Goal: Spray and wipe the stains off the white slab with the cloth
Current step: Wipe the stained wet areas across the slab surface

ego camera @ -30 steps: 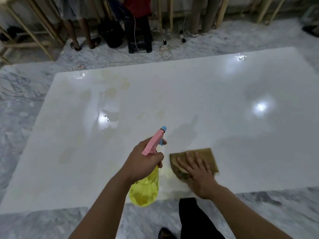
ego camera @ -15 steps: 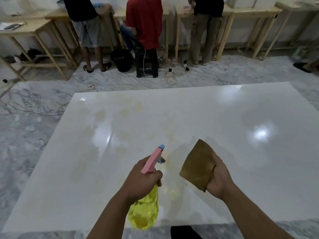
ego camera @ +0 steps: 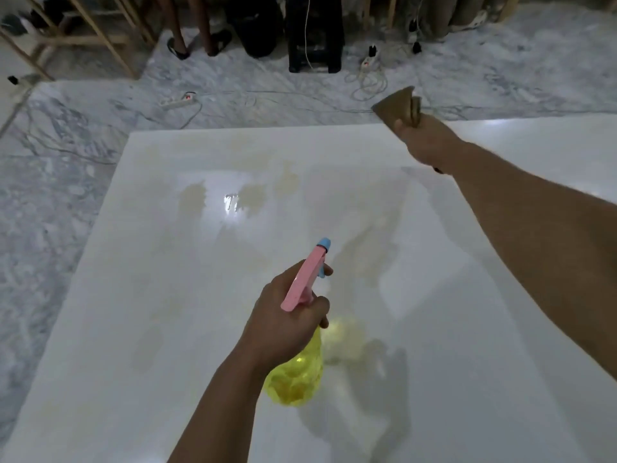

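The white slab (ego camera: 167, 329) lies flat on the floor and fills most of the view. Yellowish stains (ego camera: 253, 198) mark its far middle part, near a light reflection. My left hand (ego camera: 287, 322) grips a yellow spray bottle (ego camera: 295, 379) with a pink trigger head and blue nozzle, held above the slab's near middle and pointing away from me. My right hand (ego camera: 424, 138) is stretched out over the slab's far edge and holds the brown cloth (ego camera: 400, 103) up in the air, off the surface.
Grey marble floor (ego camera: 50, 202) surrounds the slab. Power strips (ego camera: 178, 101) and cables lie on the floor behind the far edge. A black stool (ego camera: 314, 38), wooden table legs and a person's sandalled feet (ego camera: 187, 45) stand along the back.
My right hand lifted the cloth off the slab's near edge and swung it up and far forward to the right. The left hand kept the bottle; the view moved forward over the slab.
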